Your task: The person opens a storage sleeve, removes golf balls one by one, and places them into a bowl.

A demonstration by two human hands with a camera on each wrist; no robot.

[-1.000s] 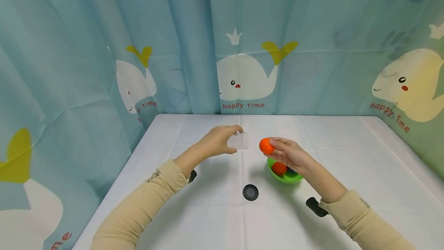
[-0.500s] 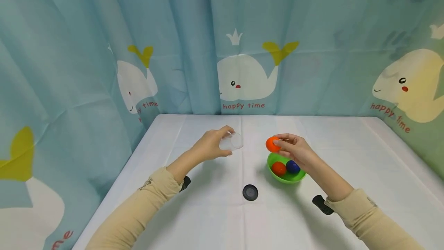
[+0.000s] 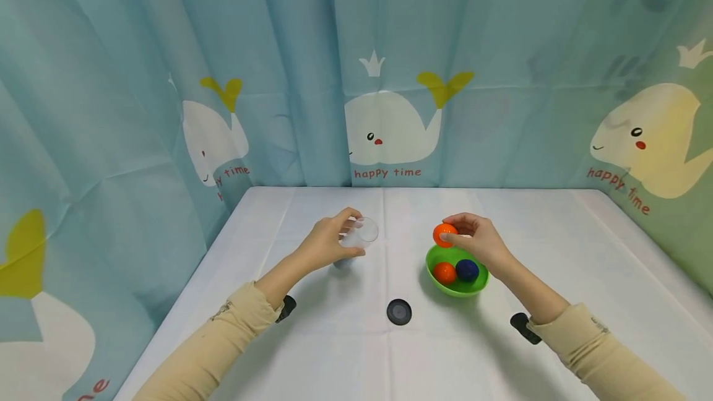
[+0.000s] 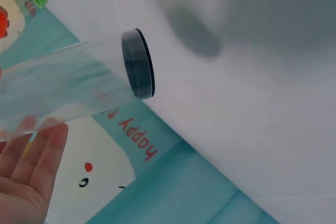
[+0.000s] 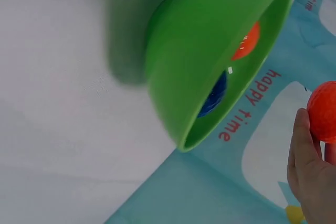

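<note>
Clear plastic tube [image 3: 359, 232] sits gripped in the left hand [image 3: 325, 243]; right hand's [image 3: 479, 240] fingers [image 3: 453, 239] pinch an orange ball [image 3: 444, 234] above the green bowl [image 3: 440, 283].

Your desk [image 3: 557, 252] is covered by a white cloth with fold creases running across it. Directly on it you have a green bowl [image 3: 433, 272] right of centre, and a round black lid [image 3: 399, 312] lying flat nearer you, just left of the bowl.
</note>
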